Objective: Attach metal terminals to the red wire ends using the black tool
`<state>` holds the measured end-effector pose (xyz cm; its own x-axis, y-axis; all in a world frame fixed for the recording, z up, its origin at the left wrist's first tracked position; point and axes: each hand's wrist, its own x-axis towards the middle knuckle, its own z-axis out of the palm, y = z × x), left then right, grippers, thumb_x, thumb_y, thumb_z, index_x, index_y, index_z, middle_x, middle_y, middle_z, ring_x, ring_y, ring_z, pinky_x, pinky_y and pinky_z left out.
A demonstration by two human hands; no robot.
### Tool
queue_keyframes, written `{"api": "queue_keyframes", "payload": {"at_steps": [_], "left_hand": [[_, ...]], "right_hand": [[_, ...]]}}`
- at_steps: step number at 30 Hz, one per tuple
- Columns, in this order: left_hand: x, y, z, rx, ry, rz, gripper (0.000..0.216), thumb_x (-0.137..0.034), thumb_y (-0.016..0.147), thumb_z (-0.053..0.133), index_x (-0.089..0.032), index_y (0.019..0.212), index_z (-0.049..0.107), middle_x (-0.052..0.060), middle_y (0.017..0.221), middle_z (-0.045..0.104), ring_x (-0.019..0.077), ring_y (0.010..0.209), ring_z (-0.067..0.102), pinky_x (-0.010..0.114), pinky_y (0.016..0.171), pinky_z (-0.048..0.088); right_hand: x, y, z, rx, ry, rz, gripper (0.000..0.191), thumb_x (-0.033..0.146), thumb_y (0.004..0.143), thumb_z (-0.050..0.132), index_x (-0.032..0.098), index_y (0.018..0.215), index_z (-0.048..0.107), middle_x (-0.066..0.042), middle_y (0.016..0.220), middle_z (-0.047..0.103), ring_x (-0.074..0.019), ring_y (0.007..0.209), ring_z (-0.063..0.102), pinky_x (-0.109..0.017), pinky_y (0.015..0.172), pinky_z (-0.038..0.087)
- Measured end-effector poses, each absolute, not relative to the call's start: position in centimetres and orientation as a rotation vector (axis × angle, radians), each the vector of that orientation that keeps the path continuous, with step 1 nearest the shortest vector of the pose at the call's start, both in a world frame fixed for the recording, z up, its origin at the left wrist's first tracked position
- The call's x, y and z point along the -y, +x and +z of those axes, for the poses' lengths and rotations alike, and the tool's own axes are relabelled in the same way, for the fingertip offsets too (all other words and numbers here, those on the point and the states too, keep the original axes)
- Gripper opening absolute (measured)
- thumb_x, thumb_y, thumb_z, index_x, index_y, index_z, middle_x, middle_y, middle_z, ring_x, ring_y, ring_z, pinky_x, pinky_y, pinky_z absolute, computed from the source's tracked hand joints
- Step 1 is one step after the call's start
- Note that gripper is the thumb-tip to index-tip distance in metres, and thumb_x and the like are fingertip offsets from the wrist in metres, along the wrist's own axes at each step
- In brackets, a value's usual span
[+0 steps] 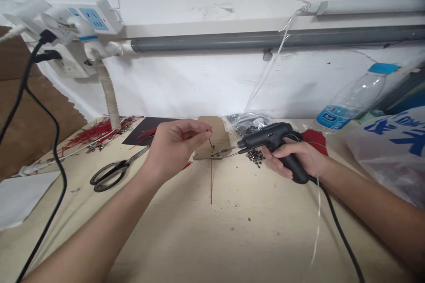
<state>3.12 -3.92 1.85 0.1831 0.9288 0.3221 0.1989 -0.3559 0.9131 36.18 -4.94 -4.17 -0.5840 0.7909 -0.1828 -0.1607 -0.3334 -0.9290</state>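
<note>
My right hand (pixel 295 154) grips a black soldering gun (pixel 268 137) by its handle, the metal tip pointing left. A thin dark wire (pixel 210 141) is pinched between the thumb and fingers of my left hand (pixel 181 143). Its lower end meets the soldering tip at a tiny part on the near edge of a brown cardboard piece (pixel 217 130). From that same spot a straight red wire (pixel 211 183) runs toward me over the table. The tiny part is too small to make out. Small dark components (pixel 255 157) lie in a heap beneath the gun.
Black-handled scissors (pixel 114 172) lie left of my left hand. Behind them are a black sheet (pixel 139 129) and a pile of red wires (pixel 89 135). A plastic bottle (pixel 348 97) and a white plastic bag (pixel 392 146) stand at right. A black cord (pixel 341 225) trails from the gun.
</note>
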Motion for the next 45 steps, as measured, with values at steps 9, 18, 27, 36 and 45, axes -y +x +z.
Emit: {"api": "queue_keyframes", "payload": {"at_steps": [9, 18, 27, 36, 45], "left_hand": [[3.6, 2.5, -1.5, -1.138, 1.771, 1.301, 0.013, -0.032, 0.086, 0.080, -0.021, 0.094, 0.081, 0.005, 0.096, 0.081, 0.0185, 0.082, 0.074, 0.033, 0.074, 0.061], [2.8, 1.8, -3.0, -1.160, 1.744, 1.322, 0.021, -0.033, 0.086, 0.081, -0.021, 0.104, 0.080, 0.007, 0.095, 0.081, 0.0208, 0.086, 0.074, 0.032, 0.072, 0.060], [2.6, 1.6, -3.1, -1.172, 1.708, 1.320, 0.020, -0.035, 0.086, 0.083, -0.021, 0.099, 0.080, 0.006, 0.096, 0.081, 0.0189, 0.083, 0.073, 0.031, 0.072, 0.058], [2.4, 1.5, -3.2, -1.171, 1.674, 1.320, 0.021, -0.036, 0.084, 0.084, -0.021, 0.098, 0.080, 0.006, 0.094, 0.080, 0.0191, 0.082, 0.072, 0.032, 0.073, 0.058], [2.3, 1.5, -3.2, -1.152, 1.686, 1.303, 0.019, -0.035, 0.084, 0.083, -0.022, 0.098, 0.080, 0.007, 0.098, 0.080, 0.0204, 0.084, 0.073, 0.034, 0.073, 0.059]], "right_hand": [[4.7, 36.3, -4.7, 1.259, -0.885, 1.960, 0.009, 0.024, 0.082, 0.066, 0.016, 0.087, 0.067, 0.000, 0.058, 0.061, -0.0128, 0.039, 0.052, -0.024, 0.038, 0.035], [4.9, 35.7, -4.4, 1.285, -0.894, 1.906, 0.009, 0.025, 0.080, 0.067, 0.017, 0.084, 0.066, 0.000, 0.056, 0.060, -0.0126, 0.039, 0.052, -0.024, 0.037, 0.034], [5.1, 35.2, -3.9, 1.307, -0.914, 1.888, 0.006, 0.023, 0.080, 0.066, 0.018, 0.078, 0.064, 0.001, 0.054, 0.060, -0.0119, 0.038, 0.051, -0.025, 0.039, 0.034], [5.2, 35.0, -3.6, 1.323, -0.904, 1.891, 0.012, 0.026, 0.081, 0.069, 0.019, 0.074, 0.061, 0.002, 0.051, 0.058, -0.0119, 0.038, 0.049, -0.025, 0.038, 0.031], [5.1, 35.0, -3.7, 1.347, -0.859, 1.894, 0.015, 0.024, 0.083, 0.067, 0.020, 0.070, 0.060, 0.001, 0.050, 0.057, -0.0117, 0.038, 0.048, -0.025, 0.037, 0.030]]}}
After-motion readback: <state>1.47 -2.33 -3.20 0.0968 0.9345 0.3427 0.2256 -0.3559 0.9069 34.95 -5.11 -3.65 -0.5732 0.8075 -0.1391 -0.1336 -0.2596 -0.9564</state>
